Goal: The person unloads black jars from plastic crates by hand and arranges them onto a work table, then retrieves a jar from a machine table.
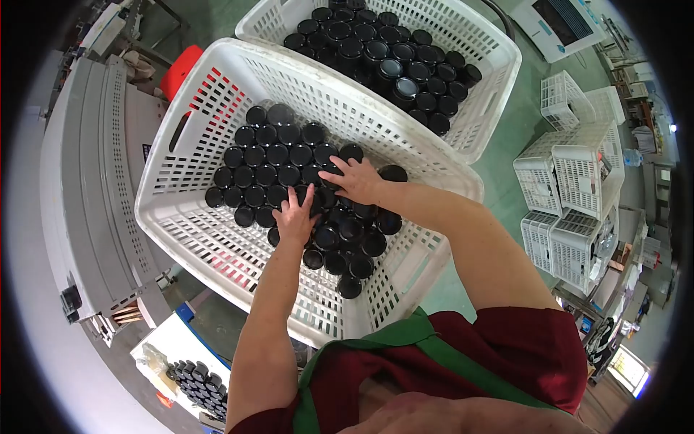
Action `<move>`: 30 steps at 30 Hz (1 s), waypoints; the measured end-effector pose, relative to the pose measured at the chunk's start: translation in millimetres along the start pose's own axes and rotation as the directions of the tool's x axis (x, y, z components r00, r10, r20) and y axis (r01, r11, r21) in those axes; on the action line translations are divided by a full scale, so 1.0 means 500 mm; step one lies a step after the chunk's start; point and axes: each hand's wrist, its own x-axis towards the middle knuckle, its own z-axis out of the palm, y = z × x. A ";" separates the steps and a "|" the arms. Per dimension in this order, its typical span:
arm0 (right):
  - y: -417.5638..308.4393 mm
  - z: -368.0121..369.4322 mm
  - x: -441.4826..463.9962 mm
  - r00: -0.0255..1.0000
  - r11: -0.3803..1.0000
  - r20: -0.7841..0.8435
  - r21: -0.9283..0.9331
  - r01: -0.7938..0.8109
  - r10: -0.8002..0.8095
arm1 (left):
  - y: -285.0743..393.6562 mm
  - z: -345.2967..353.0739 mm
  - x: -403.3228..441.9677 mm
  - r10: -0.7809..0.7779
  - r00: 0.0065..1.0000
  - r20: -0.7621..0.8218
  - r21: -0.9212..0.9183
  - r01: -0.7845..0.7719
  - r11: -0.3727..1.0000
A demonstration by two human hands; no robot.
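A white slatted plastic crate (217, 253) holds many round black-lidded jars (254, 196), packed closely with lids up; some near its far side show clear sides. Over the middle of these jars, my left hand (295, 219) rests with its fingers apart and pointing away from me. My right hand (359, 181) reaches in from the right, fingers spread across the lids just beyond the left one. Both hands touch the jars, and neither has one lifted. The lids under my palms are hidden.
Behind, a second white crate (499, 79) holds more black-lidded jars (405, 52). A grey machine (90, 188) stands at left. More black-topped items (199, 383) are on a white table (173, 334) at lower left. Stacked white crates (538, 177) stand at right.
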 end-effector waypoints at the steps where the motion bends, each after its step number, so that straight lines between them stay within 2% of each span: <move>1: 0.004 0.002 0.007 1.000 1.000 0.007 0.002 0.024 -0.024 | -0.005 0.008 0.000 0.039 0.998 -0.059 0.029 -0.037 0.999; 4: 0.010 -0.003 0.028 0.997 0.998 0.060 -0.005 0.058 -0.058 | 0.001 0.015 0.016 0.054 0.997 -0.055 0.055 -0.051 0.997; 5: 0.010 -0.003 0.035 0.995 0.998 0.069 -0.004 0.069 -0.068 | 0.001 0.014 0.023 0.051 0.998 0.034 0.038 -0.053 0.998; 6: 0.005 -0.001 0.039 0.994 0.997 0.079 0.000 0.082 -0.082 | 0.002 0.011 0.025 0.043 0.997 0.057 0.010 -0.043 0.999; 9: 0.006 -0.008 0.041 0.994 0.994 -0.008 0.016 0.105 -0.105 | 0.000 -0.012 0.031 0.027 0.995 0.100 -0.072 -0.020 0.997; 11: -0.001 -0.028 0.034 0.986 0.994 -0.125 -0.003 0.114 -0.113 | -0.011 -0.025 0.026 0.050 0.997 0.061 -0.117 -0.042 0.992; 13: -0.008 -0.056 0.037 0.967 0.978 -0.207 0.114 0.175 -0.149 | -0.021 -0.070 0.010 -0.028 0.998 0.059 -0.176 0.038 0.984; 15: -0.038 -0.099 0.040 0.986 0.974 -0.167 0.219 0.065 -0.028 | -0.032 -0.128 -0.012 -0.144 0.989 0.022 -0.297 0.144 0.944; 16: -0.054 -0.123 0.044 0.994 0.952 -0.079 0.304 -0.042 0.070 | -0.038 -0.147 -0.017 -0.186 0.983 -0.004 -0.349 0.172 0.921; 17: -0.056 -0.132 0.045 0.991 0.926 -0.112 0.377 -0.030 0.078 | -0.050 -0.147 -0.015 -0.222 0.973 -0.065 -0.397 0.179 0.900; 19: -0.051 -0.139 0.045 0.951 0.869 -0.309 0.469 0.157 -0.005 | -0.074 -0.218 -0.051 -0.318 0.944 -0.083 -0.512 0.233 0.827; 21: -0.059 -0.179 0.036 0.944 0.829 -0.331 0.528 0.184 0.002 | -0.096 -0.281 -0.102 -0.445 0.889 -0.105 -0.672 0.266 0.691; 22: -0.082 -0.215 0.019 0.952 0.741 -0.301 0.651 0.166 0.051 | -0.106 -0.316 -0.141 -0.497 0.862 -0.105 -0.750 0.260 0.609; 23: -0.106 -0.241 -0.001 0.945 0.592 -0.307 0.784 0.184 0.113 | -0.115 -0.339 -0.180 -0.544 0.828 -0.136 -0.807 0.226 0.545; 24: -0.135 -0.291 -0.022 0.956 0.566 -0.269 0.809 0.159 0.116 | -0.126 -0.356 -0.220 -0.584 0.788 -0.195 -0.841 0.172 0.513; 26: -0.184 -0.355 -0.049 0.933 0.513 -0.355 0.812 0.280 0.053 | -0.156 -0.388 -0.318 -0.648 0.721 -0.246 -0.901 0.077 0.428; 27: -0.214 -0.388 -0.062 0.959 0.316 -0.263 0.923 0.218 0.105 | -0.169 -0.398 -0.371 -0.674 0.683 -0.283 -0.911 0.027 0.411; 28: -0.248 -0.419 -0.072 0.947 0.345 -0.290 0.911 0.227 0.141 | -0.182 -0.405 -0.432 -0.696 0.643 -0.321 -0.917 -0.027 0.399; 30: -0.317 -0.478 -0.087 0.936 0.271 -0.351 0.902 0.336 0.010 | -0.212 -0.392 -0.551 -0.742 0.554 -0.378 -0.919 -0.125 0.375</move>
